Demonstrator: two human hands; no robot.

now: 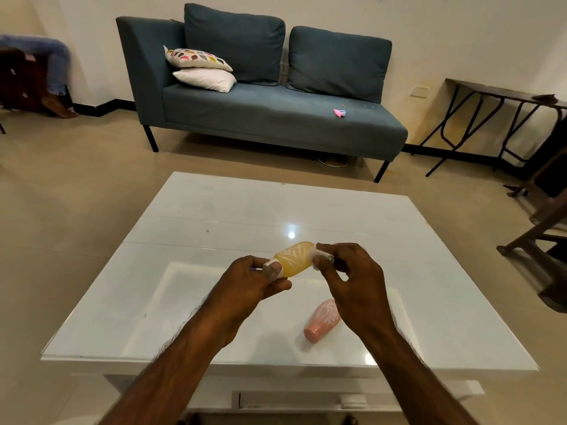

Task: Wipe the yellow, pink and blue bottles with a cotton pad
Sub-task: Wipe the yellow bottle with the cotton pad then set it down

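Observation:
The yellow bottle (294, 259), with white line patterns, lies sideways in the air above the white table (214, 216). My left hand (254, 283) grips its white cap end between thumb and fingers. My right hand (352, 277) pinches a white cotton pad (320, 255) against the bottle's other end. The pink bottle (322, 321) lies on its side on the table, just below my right wrist and apart from both hands. A thin purple-blue sliver (254, 269) peeks out behind my left hand; what it belongs to is hidden. No blue bottle shows.
A dark teal sofa (276, 118) with two small pillows stands beyond the table. Dark folding tables and wooden furniture (503, 124) line the right wall. A person's legs show at the far left (52, 65). A drawer front (306, 400) sits under the table's near edge.

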